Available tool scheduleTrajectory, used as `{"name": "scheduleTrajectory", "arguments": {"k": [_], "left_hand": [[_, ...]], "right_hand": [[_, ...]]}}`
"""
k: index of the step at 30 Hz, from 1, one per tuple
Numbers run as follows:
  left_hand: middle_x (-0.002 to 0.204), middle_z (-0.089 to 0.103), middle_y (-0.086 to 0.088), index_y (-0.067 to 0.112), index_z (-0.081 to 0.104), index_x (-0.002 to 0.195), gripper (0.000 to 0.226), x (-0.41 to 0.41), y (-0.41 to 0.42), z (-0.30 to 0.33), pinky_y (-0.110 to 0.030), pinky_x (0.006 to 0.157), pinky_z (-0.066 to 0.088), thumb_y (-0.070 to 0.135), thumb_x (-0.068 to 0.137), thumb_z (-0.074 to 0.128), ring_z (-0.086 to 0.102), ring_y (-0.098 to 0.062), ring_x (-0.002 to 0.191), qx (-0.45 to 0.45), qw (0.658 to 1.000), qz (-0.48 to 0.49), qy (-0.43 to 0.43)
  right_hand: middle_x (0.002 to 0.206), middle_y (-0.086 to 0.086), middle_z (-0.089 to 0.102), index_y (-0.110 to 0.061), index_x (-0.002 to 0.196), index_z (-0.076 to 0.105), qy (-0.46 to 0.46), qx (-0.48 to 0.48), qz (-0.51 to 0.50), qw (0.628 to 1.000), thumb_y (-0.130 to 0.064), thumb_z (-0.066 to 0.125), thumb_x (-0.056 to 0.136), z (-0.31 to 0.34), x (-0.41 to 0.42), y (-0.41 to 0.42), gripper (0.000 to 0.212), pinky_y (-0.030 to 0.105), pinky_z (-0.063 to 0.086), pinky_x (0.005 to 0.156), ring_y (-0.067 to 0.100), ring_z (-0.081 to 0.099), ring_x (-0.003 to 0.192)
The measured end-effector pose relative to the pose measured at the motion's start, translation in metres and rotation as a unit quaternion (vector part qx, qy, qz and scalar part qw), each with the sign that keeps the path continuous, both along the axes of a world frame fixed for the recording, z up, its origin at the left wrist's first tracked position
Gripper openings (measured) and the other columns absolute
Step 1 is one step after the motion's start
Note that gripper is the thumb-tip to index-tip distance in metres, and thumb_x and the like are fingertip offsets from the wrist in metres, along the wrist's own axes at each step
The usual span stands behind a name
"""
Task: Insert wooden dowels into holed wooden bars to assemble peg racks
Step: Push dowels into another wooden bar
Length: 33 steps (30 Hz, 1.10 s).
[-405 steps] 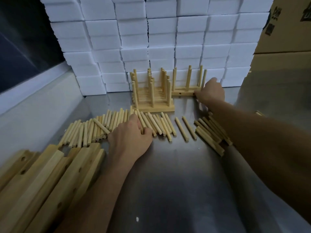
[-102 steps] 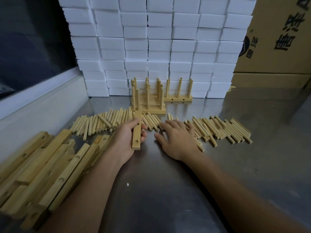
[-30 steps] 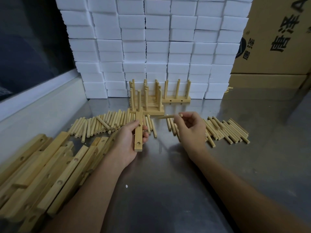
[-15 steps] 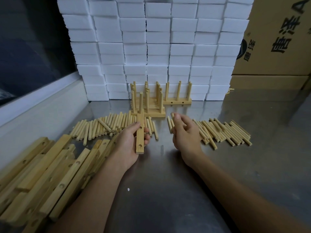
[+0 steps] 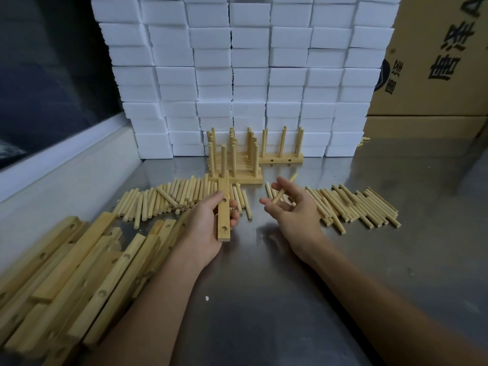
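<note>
Left grip (image 5: 208,220) on one bar (image 5: 223,207); right grip (image 5: 293,207), one dowel (image 5: 284,190).

Bare steel table (image 5: 264,299) lies open in front; loose dowels (image 5: 353,207) and finished racks (image 5: 235,159) crowd the back.

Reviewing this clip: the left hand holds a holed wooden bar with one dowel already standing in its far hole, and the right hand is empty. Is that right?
Not quite. The right hand is not empty: in the head view it holds a loose dowel in its fingers. The rest stands: the left hand holds the holed wooden bar with one dowel standing in its far hole.
</note>
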<state>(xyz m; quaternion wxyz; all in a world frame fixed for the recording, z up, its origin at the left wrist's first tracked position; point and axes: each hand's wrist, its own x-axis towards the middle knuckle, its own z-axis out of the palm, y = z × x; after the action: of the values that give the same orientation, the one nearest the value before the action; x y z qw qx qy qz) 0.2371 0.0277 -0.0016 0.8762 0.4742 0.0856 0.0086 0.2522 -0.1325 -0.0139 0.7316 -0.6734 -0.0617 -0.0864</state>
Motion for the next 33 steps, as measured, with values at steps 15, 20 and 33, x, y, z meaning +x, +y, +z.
{"name": "scheduleTrajectory", "arguments": {"k": [15,20,33], "left_hand": [[0.067,0.06,-0.007,0.001,0.062,0.103,0.03,-0.004,-0.002,0.005,-0.024,0.049,0.039,0.023,0.104,0.041,0.052,-0.017,0.053,-0.011,1.0,-0.011,0.006],[0.07,0.06,-0.007,-0.001,0.061,0.116,0.034,-0.002,-0.002,0.002,-0.025,0.048,0.038,0.022,0.105,0.04,0.051,-0.017,0.054,-0.004,1.0,-0.011,-0.003],[0.074,0.058,-0.012,-0.004,0.066,0.115,0.037,-0.001,-0.008,-0.003,-0.032,0.054,0.038,0.017,0.106,0.037,0.05,-0.018,0.052,0.101,0.995,-0.016,-0.015]], "right_hand": [[0.083,0.008,0.07,-0.01,0.111,0.063,-0.072,-0.063,0.023,0.995,-0.01,0.06,0.096,0.004,-0.011,0.005,0.015,0.018,0.048,0.052,0.015,0.063,0.057],[0.085,0.004,0.073,-0.013,0.107,0.068,-0.024,0.049,0.08,0.995,-0.026,0.057,0.097,0.01,-0.011,0.006,0.019,0.022,0.051,0.057,0.015,0.065,0.062],[0.088,0.019,0.072,0.0,0.102,0.068,-0.004,0.005,0.121,0.993,-0.013,0.055,0.099,0.013,-0.016,0.017,0.018,0.026,0.047,0.052,0.018,0.061,0.056]]}}
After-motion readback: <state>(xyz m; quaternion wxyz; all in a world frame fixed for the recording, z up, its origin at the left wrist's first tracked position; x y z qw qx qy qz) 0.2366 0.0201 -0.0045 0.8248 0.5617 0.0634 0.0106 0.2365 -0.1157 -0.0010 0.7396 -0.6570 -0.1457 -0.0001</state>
